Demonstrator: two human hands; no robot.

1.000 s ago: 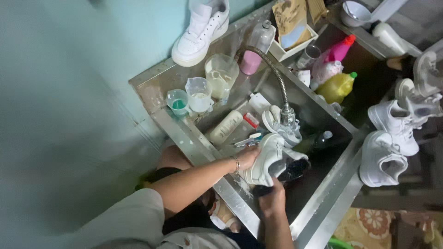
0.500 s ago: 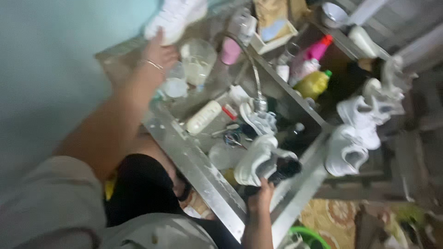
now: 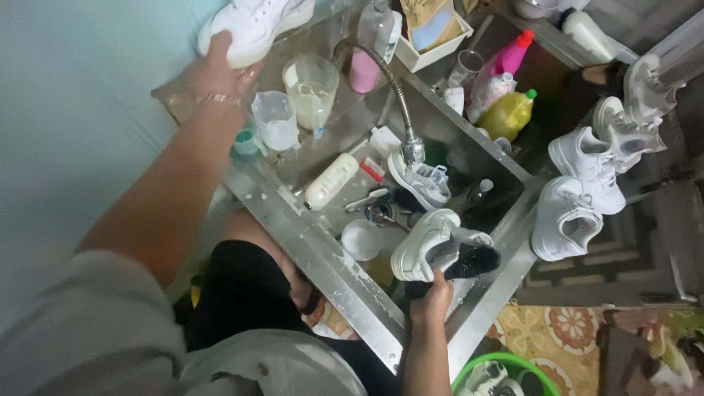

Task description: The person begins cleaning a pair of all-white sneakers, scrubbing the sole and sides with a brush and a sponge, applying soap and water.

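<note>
While the left hand grips a white sneaker lying at the far corner of the steel sink, the right hand is closed around the handle of a black brush. The brush bristles lie against a second white sneaker inside the basin. Near the left hand stand a measuring jug and a plastic cup. A flexible faucet bends over the basin.
</note>
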